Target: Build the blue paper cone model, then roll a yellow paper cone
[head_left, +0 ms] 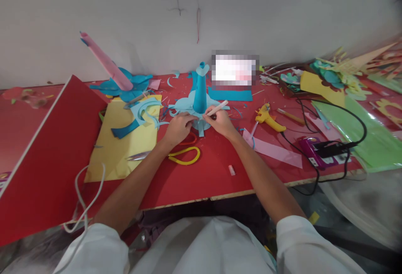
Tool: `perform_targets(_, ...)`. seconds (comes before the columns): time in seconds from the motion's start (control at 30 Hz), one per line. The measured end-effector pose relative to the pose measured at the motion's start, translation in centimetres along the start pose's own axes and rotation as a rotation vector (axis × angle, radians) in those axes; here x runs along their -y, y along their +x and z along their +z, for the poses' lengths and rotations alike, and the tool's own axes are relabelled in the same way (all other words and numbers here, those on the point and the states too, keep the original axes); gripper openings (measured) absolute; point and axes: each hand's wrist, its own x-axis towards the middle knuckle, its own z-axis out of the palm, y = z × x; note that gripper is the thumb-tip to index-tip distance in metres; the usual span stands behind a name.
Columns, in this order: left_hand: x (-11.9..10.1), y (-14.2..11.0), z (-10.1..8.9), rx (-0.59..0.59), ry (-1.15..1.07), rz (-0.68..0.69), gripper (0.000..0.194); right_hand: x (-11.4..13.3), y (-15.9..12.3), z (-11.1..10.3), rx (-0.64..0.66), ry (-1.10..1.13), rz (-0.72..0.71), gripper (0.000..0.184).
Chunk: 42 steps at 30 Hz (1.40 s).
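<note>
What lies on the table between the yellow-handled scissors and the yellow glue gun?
In the head view, the person's right forearm crosses that stretch between the scissors and glue gun; a pink paper strip lies there too.

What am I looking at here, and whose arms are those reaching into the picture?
There is no machine here: the arms belong to a person wearing a camera on the head, so you look down over their chest at a red table.

The left hand presses on the flat base of a blue paper cone model. The right hand has a pale stick in its grip, tip at the same base; I cannot tell what the stick is.

Around them lie yellow-handled scissors, a yellow sheet with blue paper scraps, a yellow glue gun, a pink strip, a green sheet and a big red board on the left.
</note>
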Motion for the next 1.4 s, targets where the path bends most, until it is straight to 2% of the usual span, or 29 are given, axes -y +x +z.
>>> perform_targets(0.37, 0.94, 0.36, 0.36, -0.021, -0.006, -0.03, 0.043, -0.03, 0.0, 0.03, 0.021, -0.011, 0.005, 0.032)
perform_targets(0.83, 0.88, 0.35, 0.45, -0.007, -0.002, -0.043, 0.046, -0.17, 0.13, 0.02, 0.035, -0.073, -0.006, 0.042)
perform_targets(1.27, 1.01, 0.41, 0.49, 0.006, -0.008, -0.037, 0.045, -0.01, 0.03, 0.07, 0.023, -0.067, -0.006, 0.038)
perform_targets(1.4, 0.93, 0.4, 0.52, 0.0, -0.003, -0.046, 0.045, 0.01, 0.02, 0.05, 0.061, -0.055, -0.003, 0.038)
